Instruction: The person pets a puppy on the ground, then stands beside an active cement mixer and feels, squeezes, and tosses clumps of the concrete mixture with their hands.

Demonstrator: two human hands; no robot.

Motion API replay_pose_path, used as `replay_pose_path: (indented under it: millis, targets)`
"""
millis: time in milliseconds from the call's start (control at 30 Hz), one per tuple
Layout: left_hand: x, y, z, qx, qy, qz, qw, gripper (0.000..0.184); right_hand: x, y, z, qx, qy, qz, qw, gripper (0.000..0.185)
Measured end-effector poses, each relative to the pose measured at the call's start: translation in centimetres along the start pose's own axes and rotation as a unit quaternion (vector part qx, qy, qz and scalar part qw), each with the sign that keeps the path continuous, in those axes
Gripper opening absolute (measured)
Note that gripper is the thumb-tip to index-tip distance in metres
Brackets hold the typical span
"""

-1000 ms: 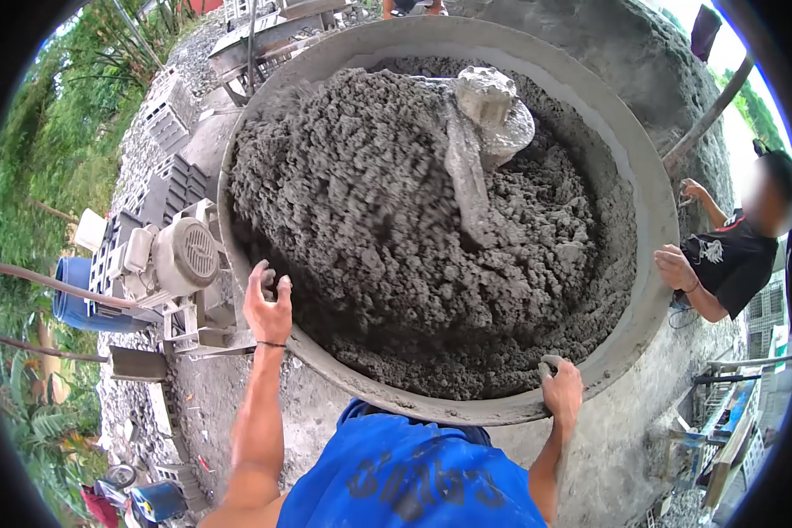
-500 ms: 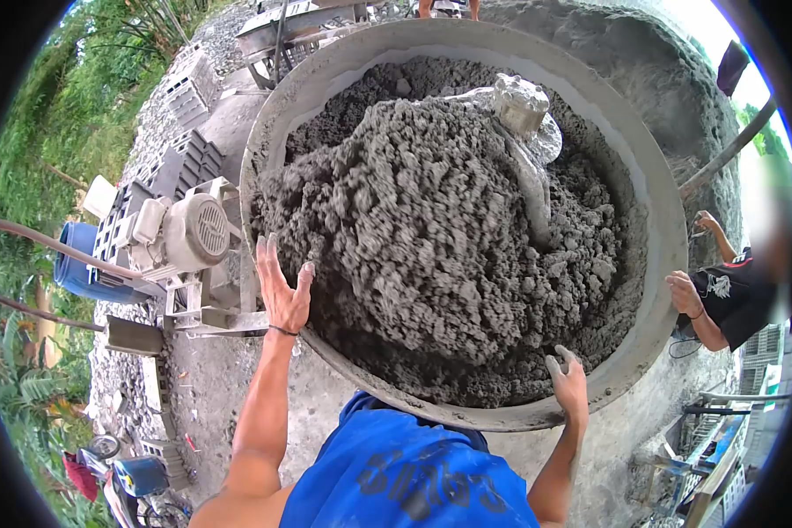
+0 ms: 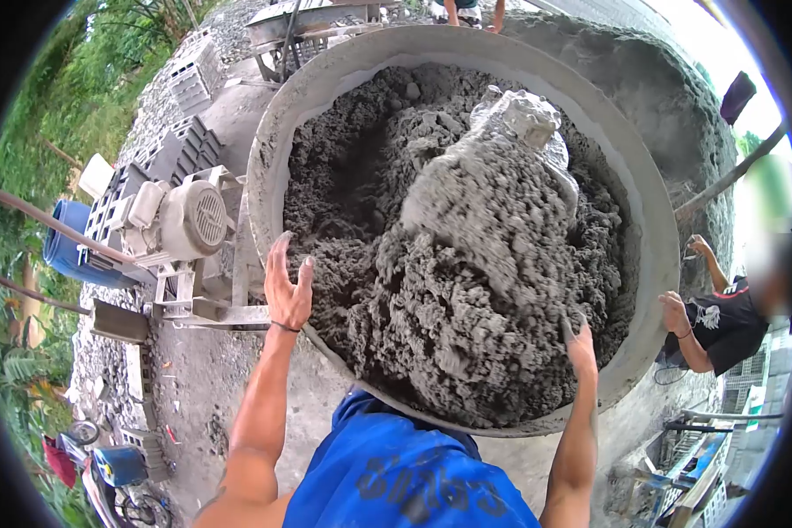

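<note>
A wide round mixer pan (image 3: 657,229) fills the middle of the head view, holding a heap of crumbly grey concrete mix (image 3: 466,308). Inside it, at the upper right, a mixing arm (image 3: 524,119) caked with cement stands above the mix. My left hand (image 3: 289,289) is at the pan's left rim, fingers and thumb spread, with nothing in it. Over the near right part of the mix is my right hand (image 3: 581,346), its dusty thumb and fingers apart and no object held. Whether its fingertips touch the mix, I cannot tell.
A motor (image 3: 194,217) on a metal frame stands left of the pan, near concrete blocks (image 3: 180,145) and a blue barrel (image 3: 70,246). At the right, a co-worker in a black shirt (image 3: 722,326) has a hand (image 3: 675,314) by the rim. A sand pile (image 3: 625,97) lies behind.
The concrete mix has shifted, its raised mass now further right against the mixing arm, exposing a hollow at the left. My right hand has moved slightly away from me; my left hand stays by the rim.
</note>
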State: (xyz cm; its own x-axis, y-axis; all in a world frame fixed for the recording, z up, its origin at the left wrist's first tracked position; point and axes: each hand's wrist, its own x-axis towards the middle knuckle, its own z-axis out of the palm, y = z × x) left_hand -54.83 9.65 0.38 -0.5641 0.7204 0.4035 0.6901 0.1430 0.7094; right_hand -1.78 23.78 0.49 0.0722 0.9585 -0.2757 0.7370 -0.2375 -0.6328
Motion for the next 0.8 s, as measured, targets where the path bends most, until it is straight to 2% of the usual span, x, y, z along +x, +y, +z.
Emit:
replay_pose_path:
  millis: [133, 167, 200, 233, 267, 300, 333, 400, 433, 533, 567, 667, 767, 800]
  targets:
    - [0.2, 1.0, 0.4, -0.009, 0.030, -0.034, 0.999, 0.047, 4.1, 5.0, -2.8, 0.084, 0.057, -0.029, 0.994, 0.062]
    - [0.2, 1.1, 0.5, -0.036, 0.015, -0.068, 0.997, 0.043, 5.0, 6.1, -3.2, 0.094, 0.090, 0.007, 0.991, 0.060]
    - [0.1, 1.1, 0.5, -0.062, 0.002, -0.102, 0.993, 0.039, 4.4, 5.3, -4.0, 0.065, 0.107, 0.001, 0.992, 0.055]
    - [0.1, 0.2, 1.1, -0.034, 0.034, -0.063, 0.997, 0.036, 6.4, 9.8, -5.0, -0.127, 0.130, -0.132, 0.974, 0.049]
    - [0.1, 0.3, 1.0, -0.032, 0.032, -0.064, 0.997, 0.036, 8.5, 14.9, -6.1, -0.311, 0.146, -0.258, 0.903, 0.045]
    - [0.2, 0.5, 0.9, -0.032, 0.027, -0.085, 0.996, 0.036, 8.0, 15.0, -7.0, -0.274, 0.153, -0.318, 0.894, 0.043]
    - [0.2, 0.8, 1.0, -0.032, 0.021, -0.105, 0.994, 0.036, 8.1, 15.1, -7.5, -0.266, 0.175, -0.309, 0.896, 0.045]
    - [0.1, 1.3, 1.2, -0.037, 0.039, -0.086, 0.995, 0.035, 8.0, 14.8, -8.9, -0.257, 0.196, -0.309, 0.894, 0.039]
    - [0.1, 1.6, 1.2, -0.033, 0.040, -0.092, 0.994, 0.034, 7.8, 14.3, -9.5, -0.100, 0.159, -0.220, 0.957, 0.030]
    - [0.0, 2.6, 1.2, -0.035, 0.039, -0.101, 0.993, 0.032, 7.6, 13.3, -11.0, -0.047, 0.166, -0.208, 0.963, 0.021]
    - [0.0, 2.3, 1.1, -0.019, 0.037, -0.108, 0.993, 0.032, 9.7, 16.3, -11.2, -0.137, 0.193, -0.367, 0.900, 0.020]
    - [-0.4, 2.4, 1.4, 0.005, 0.034, -0.121, 0.992, 0.030, 8.8, 14.7, -11.2, -0.162, 0.187, -0.308, 0.919, 0.018]
    - [-0.6, 2.0, 1.8, 0.024, 0.053, -0.053, 0.997, 0.031, 8.5, 14.3, -9.2, -0.265, 0.258, -0.298, 0.880, 0.034]
    - [-0.6, 2.0, 1.8, 0.026, 0.049, -0.057, 0.997, 0.031, 5.9, 9.3, -7.9, -0.191, 0.249, -0.194, 0.929, 0.042]
